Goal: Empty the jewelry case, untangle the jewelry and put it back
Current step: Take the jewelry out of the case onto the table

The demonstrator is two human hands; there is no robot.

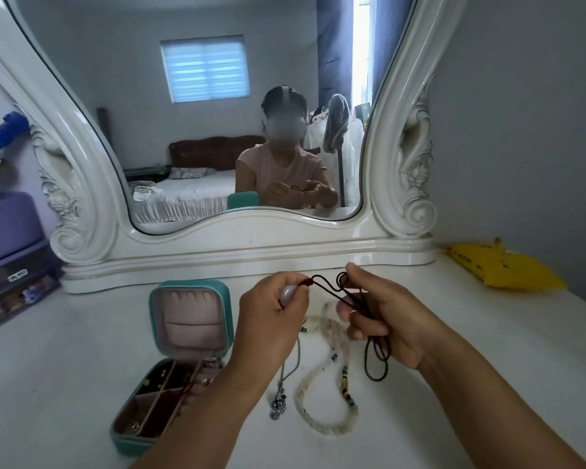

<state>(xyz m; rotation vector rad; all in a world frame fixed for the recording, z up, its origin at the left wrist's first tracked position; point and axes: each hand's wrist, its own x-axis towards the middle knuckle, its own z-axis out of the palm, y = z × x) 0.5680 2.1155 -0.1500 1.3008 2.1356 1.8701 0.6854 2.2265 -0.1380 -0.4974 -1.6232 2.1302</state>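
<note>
We hold a black cord necklace (352, 299) up between both hands, above the white dresser top (454, 350). Our left hand (271, 316) is closed around the pale oval pendant (286, 296) at one end of the cord, thumb and forefinger pinching just where the cord meets a small reddish bead. Our right hand (383, 316) grips the cord a little to the right, its fingertips pinching a loop near the top while the rest of the cord runs through the curled fingers and hangs below the palm in a long doubled loop, clear of the surface. Under our hands, on the dresser top, lie a white beaded necklace (322, 411) with a few dark and amber beads, curled in a loose ring, and just to its left a silver chain (281, 390) with a metal charm at its near end. The teal jewelry case (183, 360) stands open to the left of our left forearm, lid upright, its divided tray holding small pieces. Behind it all stands the white carved mirror (217, 130), and a yellow packet (501, 265) lies far off to the right.
</note>
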